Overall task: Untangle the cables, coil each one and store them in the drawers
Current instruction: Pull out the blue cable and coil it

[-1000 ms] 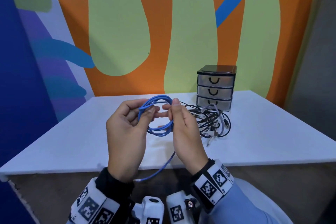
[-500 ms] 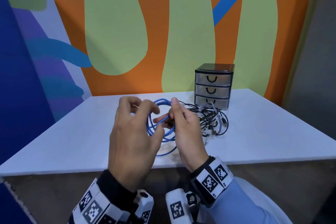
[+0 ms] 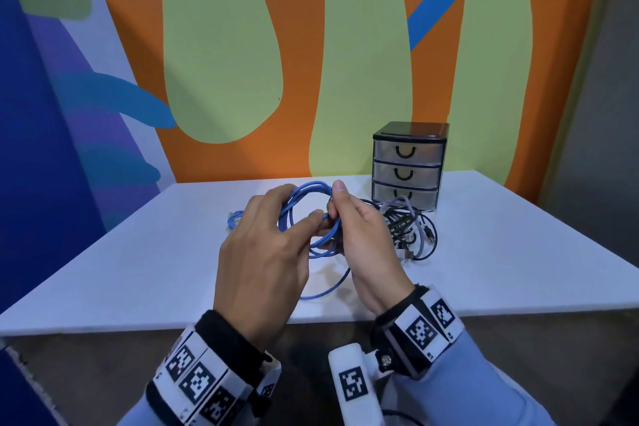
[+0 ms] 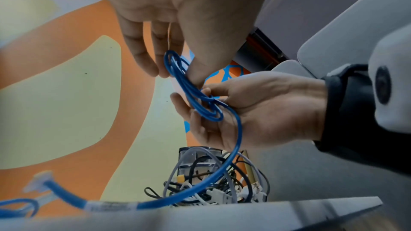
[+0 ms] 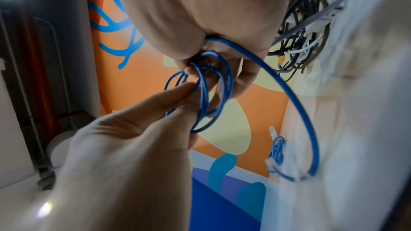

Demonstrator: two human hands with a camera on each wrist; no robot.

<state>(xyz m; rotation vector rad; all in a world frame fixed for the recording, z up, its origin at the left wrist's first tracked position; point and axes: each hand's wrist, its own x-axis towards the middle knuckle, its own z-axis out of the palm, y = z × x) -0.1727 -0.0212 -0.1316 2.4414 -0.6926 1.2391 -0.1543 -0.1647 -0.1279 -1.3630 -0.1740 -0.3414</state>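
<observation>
Both hands, L (image 3: 266, 252) + R (image 3: 363, 245), pinching blue cable (image 3: 313, 214) coil above table (image 3: 138, 252); tail trails down.

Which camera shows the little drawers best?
The head view: the drawers stand whole on the table, all three fronts and handles clear. The left wrist view shows only a blurry bit behind the tangled cables. In the right wrist view I cannot find them.
</observation>
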